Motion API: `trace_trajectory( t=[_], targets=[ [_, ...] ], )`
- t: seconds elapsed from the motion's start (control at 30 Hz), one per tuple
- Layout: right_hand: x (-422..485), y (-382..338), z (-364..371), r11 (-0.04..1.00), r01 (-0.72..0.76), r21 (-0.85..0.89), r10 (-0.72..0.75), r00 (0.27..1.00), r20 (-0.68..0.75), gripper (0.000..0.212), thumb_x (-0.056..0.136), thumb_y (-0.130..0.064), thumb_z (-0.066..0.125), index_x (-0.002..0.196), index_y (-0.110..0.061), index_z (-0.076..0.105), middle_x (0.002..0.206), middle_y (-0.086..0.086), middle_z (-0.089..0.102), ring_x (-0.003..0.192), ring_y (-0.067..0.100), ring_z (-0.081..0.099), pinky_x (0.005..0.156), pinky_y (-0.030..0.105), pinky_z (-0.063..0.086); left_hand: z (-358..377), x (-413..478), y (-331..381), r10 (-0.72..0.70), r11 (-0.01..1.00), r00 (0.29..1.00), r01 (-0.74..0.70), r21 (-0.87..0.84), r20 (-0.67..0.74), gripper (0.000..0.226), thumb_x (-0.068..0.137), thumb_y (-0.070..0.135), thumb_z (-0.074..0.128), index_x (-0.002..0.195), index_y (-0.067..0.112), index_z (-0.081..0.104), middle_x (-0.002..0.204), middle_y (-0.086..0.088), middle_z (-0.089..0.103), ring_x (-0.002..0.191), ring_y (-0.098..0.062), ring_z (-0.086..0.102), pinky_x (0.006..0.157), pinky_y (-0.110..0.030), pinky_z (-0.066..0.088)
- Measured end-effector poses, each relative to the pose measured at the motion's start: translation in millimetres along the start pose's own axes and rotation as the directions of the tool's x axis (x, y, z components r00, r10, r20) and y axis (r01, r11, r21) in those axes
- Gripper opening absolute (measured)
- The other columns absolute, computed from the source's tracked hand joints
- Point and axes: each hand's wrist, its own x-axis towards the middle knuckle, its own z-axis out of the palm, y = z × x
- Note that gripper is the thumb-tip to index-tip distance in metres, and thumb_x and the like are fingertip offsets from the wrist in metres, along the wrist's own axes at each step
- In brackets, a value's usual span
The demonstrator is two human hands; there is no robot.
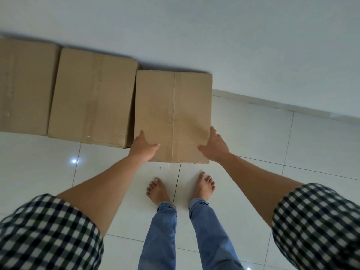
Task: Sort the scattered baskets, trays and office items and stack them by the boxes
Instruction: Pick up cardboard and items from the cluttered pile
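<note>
A closed, taped cardboard box [173, 106] stands on the tiled floor against the wall, right in front of me. My left hand [143, 148] grips its near left edge, thumb lying on the top face and fingers down the side. My right hand [214, 147] grips the near right edge the same way, thumb on top. Two more closed cardboard boxes, a middle one [93, 96] and a far-left one [25, 86], stand in a row to its left. No baskets, trays or office items are in view.
A white wall [214, 36] runs behind the boxes, with a skirting line [272, 105] to the right. Glossy white floor tiles [292, 143] stretch right and left of my bare feet [181, 189], which stand just behind the box.
</note>
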Motion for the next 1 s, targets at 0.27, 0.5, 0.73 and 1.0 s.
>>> trace_trajectory(
  t=[0.27, 0.5, 0.73, 1.0],
  targets=[
    [-130, -6, -12, 0.988, 0.055, -0.143, -0.068, 0.994, -0.086, 0.088, 0.094, -0.04, 0.062, 0.159, -0.02, 0.006, 0.156, 0.013, 0.028, 0.143, 0.033, 0.031, 0.112, 0.049, 0.038, -13, -121, 31, 0.215, 0.896, 0.975, -0.219, 0.385, 0.055, 0.087, 0.097, 0.044, 0.057, 0.161, 0.025, 0.002, 0.168, -0.004, 0.008, 0.152, -0.029, 0.019, 0.119, -0.051, 0.025],
    [-234, -2, -29, 0.984, 0.041, -0.172, -0.084, 0.964, -0.253, 0.087, 0.098, -0.062, 0.045, 0.161, -0.024, -0.002, 0.169, 0.01, -0.003, 0.156, 0.031, -0.005, 0.123, 0.055, 0.007, -41, -224, 43, 0.461, 0.718, 0.886, -0.401, 0.569, 0.043, 0.075, 0.1, 0.054, 0.043, 0.16, 0.024, 0.01, 0.167, -0.01, 0.015, 0.151, -0.033, 0.018, 0.118, -0.053, 0.024],
    [-320, 3, -45, 0.997, -0.011, -0.08, -0.026, 0.895, -0.445, 0.088, 0.094, -0.076, 0.025, 0.161, -0.027, -0.006, 0.169, 0.008, -0.01, 0.155, 0.029, -0.015, 0.122, 0.057, -0.003, -64, -304, 59, 0.64, 0.528, 0.766, -0.489, 0.694, 0.053, 0.074, 0.099, 0.065, 0.028, 0.16, 0.027, 0.012, 0.167, -0.008, 0.012, 0.152, -0.033, 0.015, 0.12, -0.053, 0.018],
    [-418, 27, -22, 0.936, -0.165, 0.311, 0.323, 0.753, -0.573, 0.09, 0.091, -0.081, 0.021, 0.16, -0.029, -0.006, 0.169, 0.006, -0.01, 0.155, 0.027, -0.016, 0.121, 0.059, -0.003, -41, -392, 87, 0.802, 0.204, 0.535, -0.661, 0.722, 0.263, 0.072, 0.099, 0.066, 0.019, 0.16, 0.028, 0.007, 0.169, -0.007, 0.004, 0.154, -0.032, 0.007, 0.12, -0.054, 0.012]
  ],
)
